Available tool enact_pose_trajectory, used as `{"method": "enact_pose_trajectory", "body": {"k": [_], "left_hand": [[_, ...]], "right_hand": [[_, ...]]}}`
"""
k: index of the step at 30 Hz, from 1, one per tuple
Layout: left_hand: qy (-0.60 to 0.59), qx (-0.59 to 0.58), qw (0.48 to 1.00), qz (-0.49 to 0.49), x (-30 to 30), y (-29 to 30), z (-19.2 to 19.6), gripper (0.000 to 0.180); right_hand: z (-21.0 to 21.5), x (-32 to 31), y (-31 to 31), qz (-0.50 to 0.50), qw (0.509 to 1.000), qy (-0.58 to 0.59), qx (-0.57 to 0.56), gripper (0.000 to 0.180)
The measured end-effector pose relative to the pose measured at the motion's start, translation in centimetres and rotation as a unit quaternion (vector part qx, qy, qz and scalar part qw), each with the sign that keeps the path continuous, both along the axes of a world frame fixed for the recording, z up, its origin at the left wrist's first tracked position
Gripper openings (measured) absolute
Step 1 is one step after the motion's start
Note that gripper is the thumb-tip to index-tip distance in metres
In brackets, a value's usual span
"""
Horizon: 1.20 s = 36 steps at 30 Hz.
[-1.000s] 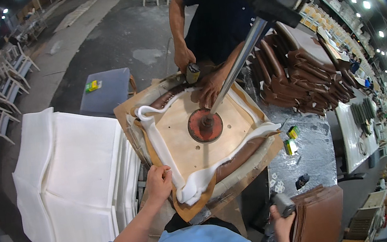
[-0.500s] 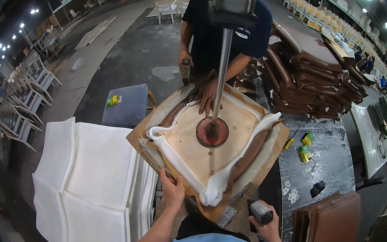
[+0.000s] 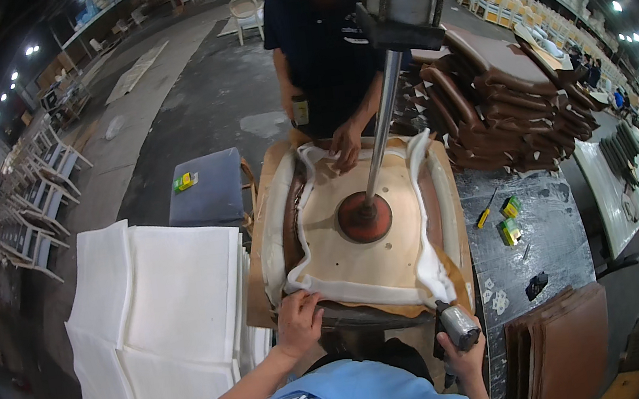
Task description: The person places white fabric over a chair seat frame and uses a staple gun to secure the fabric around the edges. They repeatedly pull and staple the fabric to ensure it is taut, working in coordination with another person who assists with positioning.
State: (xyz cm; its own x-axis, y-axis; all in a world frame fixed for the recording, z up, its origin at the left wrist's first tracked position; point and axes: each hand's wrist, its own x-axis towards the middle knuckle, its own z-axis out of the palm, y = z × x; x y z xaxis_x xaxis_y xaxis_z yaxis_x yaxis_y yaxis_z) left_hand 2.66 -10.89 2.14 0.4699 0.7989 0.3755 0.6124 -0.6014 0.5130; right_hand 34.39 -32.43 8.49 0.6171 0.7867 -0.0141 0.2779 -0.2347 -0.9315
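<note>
A seat panel (image 3: 326, 254) lies underside up, its edges ringed by white padding (image 3: 362, 290) and a brown cover (image 3: 433, 217). A press with a round red foot (image 3: 365, 217) on a metal rod bears down on its middle. My left hand (image 3: 300, 323) is closed, its fingers curled on the padding and cover edge at the near left corner. In my right hand (image 3: 464, 353) is a staple gun (image 3: 459, 326), its nose by the near right corner. Across from me a co-worker's hand (image 3: 346, 145) touches the far edge; their other hand holds a staple gun (image 3: 300, 111).
White foam sheets (image 3: 178, 281) are stacked at left, near a blue-grey seat (image 3: 207, 189) bearing a small box. On the right, a dark table (image 3: 548, 239) holds small boxes (image 3: 510, 220), a screwdriver (image 3: 484, 217) and brown panels (image 3: 556, 338). Brown covers (image 3: 506, 97) are piled beyond.
The seat panel has turned so one edge faces me. My left hand has moved to the near left corner, and my right hand has raised the staple gun toward the near right corner.
</note>
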Motion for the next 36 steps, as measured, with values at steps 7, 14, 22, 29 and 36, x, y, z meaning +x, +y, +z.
{"method": "enact_pose_trajectory", "body": {"k": [7, 14, 22, 29, 36], "left_hand": [[0.041, -0.068, 0.994, -0.076, 0.3, 1.9, -1.3, 0.046], [0.056, -0.092, 0.987, -0.122, 1.5, 2.0, -1.5, 0.016], [0.121, -0.273, 0.925, -0.233, 6.6, 5.4, 5.6, 0.037], [0.196, -0.300, 0.903, -0.237, 10.4, 1.9, 2.4, 0.058], [-0.066, -0.606, 0.791, -0.051, 7.3, -1.2, 2.0, 0.037]], "right_hand": [[-1.7, -1.8, 2.6, -0.021, 0.999, -0.003, -0.046, 0.073], [-1.1, 0.4, 2.5, -0.068, 0.993, -0.032, -0.096, 0.073], [-0.6, 4.5, 1.3, -0.083, 0.990, 0.067, -0.095, 0.071], [3.8, 11.6, 6.3, 0.056, 0.975, 0.178, -0.119, 0.056], [3.9, 17.1, 17.6, 0.260, 0.916, 0.186, -0.244, 0.038]]}}
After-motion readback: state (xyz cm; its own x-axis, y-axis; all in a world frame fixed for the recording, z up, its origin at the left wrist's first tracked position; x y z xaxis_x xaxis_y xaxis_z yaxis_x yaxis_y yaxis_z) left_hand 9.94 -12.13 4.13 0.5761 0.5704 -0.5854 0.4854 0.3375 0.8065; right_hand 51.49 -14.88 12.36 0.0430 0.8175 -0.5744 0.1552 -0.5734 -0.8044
